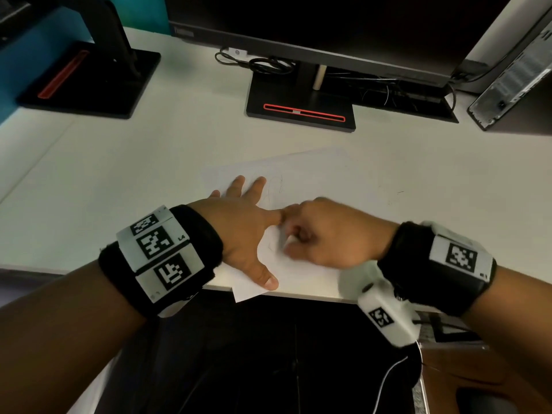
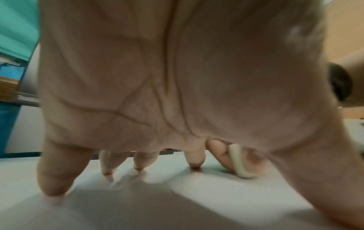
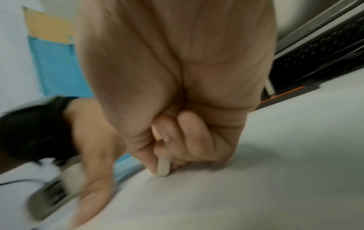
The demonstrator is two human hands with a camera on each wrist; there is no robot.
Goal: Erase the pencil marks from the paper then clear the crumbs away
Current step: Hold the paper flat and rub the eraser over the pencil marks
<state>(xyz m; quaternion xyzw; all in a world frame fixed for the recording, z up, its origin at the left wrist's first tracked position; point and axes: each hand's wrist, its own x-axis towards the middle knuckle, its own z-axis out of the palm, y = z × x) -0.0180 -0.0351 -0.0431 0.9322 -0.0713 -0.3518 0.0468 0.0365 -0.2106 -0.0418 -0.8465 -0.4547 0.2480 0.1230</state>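
Note:
A white sheet of paper lies on the desk, its near corner hanging over the front edge. Faint pencil marks curl beside my left fingers. My left hand lies flat on the paper with fingers spread, fingertips pressing down. My right hand is curled, blurred, and pinches a small white eraser whose tip touches the paper. The eraser also shows between thumb and finger in the left wrist view, and as a pale sliver from the head.
A monitor stand with a red stripe stands behind the paper, cables beside it. A second stand is at the back left, a computer case at the back right. The desk's front edge runs just under my wrists.

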